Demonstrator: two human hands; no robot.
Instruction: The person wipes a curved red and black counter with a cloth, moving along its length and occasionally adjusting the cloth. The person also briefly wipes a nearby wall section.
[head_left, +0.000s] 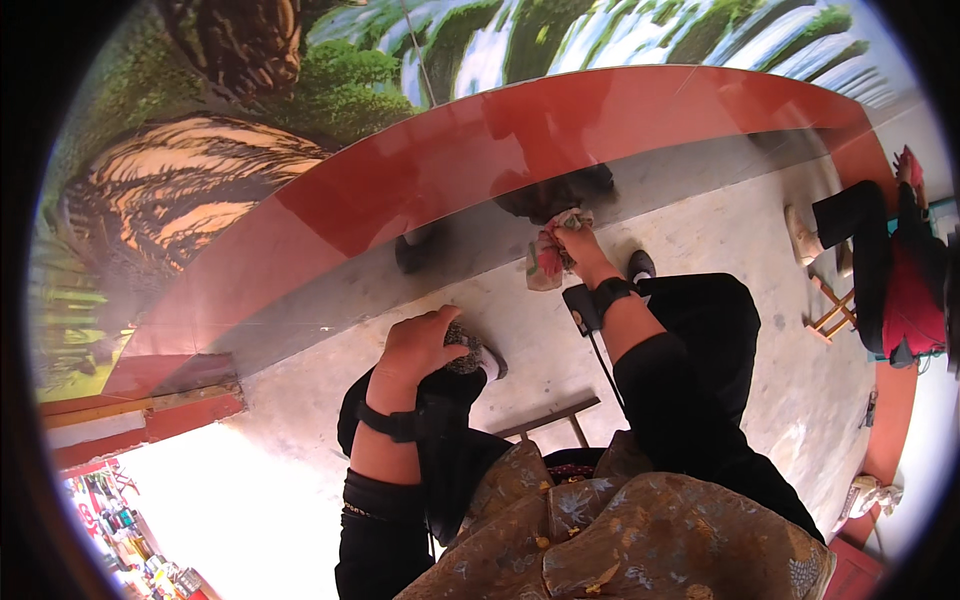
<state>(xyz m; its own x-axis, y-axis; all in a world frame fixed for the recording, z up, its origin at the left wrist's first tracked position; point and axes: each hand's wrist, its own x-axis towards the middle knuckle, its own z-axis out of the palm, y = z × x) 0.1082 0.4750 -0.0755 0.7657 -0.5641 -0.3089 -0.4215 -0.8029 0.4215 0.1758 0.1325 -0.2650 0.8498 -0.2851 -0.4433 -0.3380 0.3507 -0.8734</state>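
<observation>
My left hand (420, 341) is curled around a grey, speckled scouring pad (465, 352), which looks like steel wool. It is held above my left knee, apart from the wall. Bunched in my right hand (579, 244) is a pale rag (543, 270) with red and green patches. The rag is in front of the glossy grey tile strip (465, 244) at the foot of the wall; whether it touches the tile, I cannot tell. A red-brown tile band (435, 169) runs above that strip, under a printed waterfall mural (480, 56).
My legs straddle a low stool (551, 416) on the concrete floor (315, 367). On the right, another person (862, 225) sits near a folding wooden stool (832, 311), with a red cloth (911, 166) raised to the wall. A bright doorway (225, 510) opens at lower left, with assorted goods beyond.
</observation>
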